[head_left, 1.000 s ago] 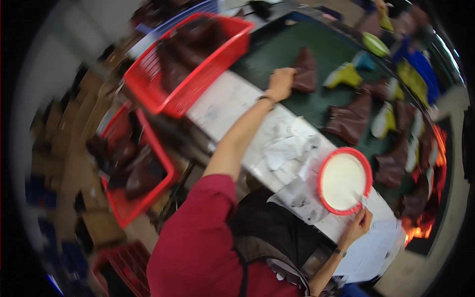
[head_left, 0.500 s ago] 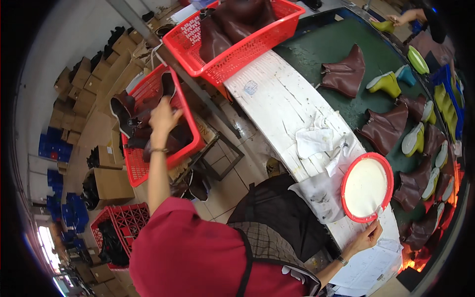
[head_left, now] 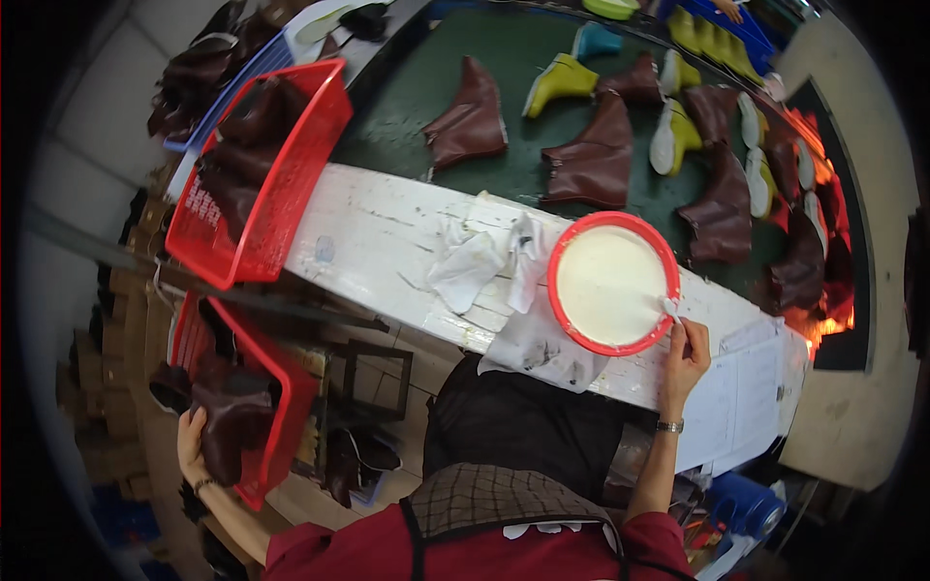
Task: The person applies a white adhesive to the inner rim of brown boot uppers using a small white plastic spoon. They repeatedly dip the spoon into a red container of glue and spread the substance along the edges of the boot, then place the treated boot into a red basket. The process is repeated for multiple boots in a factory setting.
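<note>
At the lower left my left hand (head_left: 192,443) is closed on a dark brown leather boot (head_left: 231,431), with thumb and fingers against it. That boot is over the lower red basket (head_left: 281,426), where more dark footwear lies. My right hand (head_left: 686,353) pinches a small white-coated tool (head_left: 670,309), its kind unclear, at the right rim of a round red tub (head_left: 559,302). A smooth creamy white liquid (head_left: 610,286) fills much of the tub, which stands on a white-painted bench (head_left: 378,237).
Crumpled white cloths (head_left: 468,271) lie left of the tub, paper sheets (head_left: 731,397) to its right. Beyond, a green conveyor belt (head_left: 387,126) carries brown boots (head_left: 591,155) and yellow-green boot forms (head_left: 562,82). Another red basket (head_left: 308,174) holds boots. An orange glow shows at the right.
The view has swung to the right. My left hand, reaching into the lower basket before, now grips a brown boot. My right hand stays at the tub rim with the white-coated tool.
</note>
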`<act>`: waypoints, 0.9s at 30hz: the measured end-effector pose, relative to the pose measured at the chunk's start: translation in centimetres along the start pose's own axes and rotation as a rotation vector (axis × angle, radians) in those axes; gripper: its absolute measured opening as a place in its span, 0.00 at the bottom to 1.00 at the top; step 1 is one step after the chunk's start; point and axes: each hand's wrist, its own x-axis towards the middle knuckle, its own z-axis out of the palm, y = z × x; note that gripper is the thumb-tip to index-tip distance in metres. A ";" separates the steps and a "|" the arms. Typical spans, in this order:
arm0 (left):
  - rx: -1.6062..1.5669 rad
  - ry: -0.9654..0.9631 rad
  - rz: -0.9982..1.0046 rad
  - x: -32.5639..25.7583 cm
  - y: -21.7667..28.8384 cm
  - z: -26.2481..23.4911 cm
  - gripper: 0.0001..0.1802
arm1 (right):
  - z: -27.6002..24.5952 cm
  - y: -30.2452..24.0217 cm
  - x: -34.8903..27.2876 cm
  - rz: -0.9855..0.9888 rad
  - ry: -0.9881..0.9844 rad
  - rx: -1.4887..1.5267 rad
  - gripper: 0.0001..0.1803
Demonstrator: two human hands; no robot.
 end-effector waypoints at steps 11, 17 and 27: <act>1.510 -0.059 1.055 -5.9 26.6 26.8 0.03 | -0.8 -2.9 1.4 -0.055 -0.052 -0.076 0.07; 1.382 -0.480 1.727 0.2 27.4 40.5 0.07 | -4.0 -7.2 2.5 -0.173 -0.176 -0.510 0.08; 0.535 -0.623 1.531 4.6 19.4 52.3 0.34 | -4.0 -9.4 1.4 -0.145 -0.242 -0.569 0.08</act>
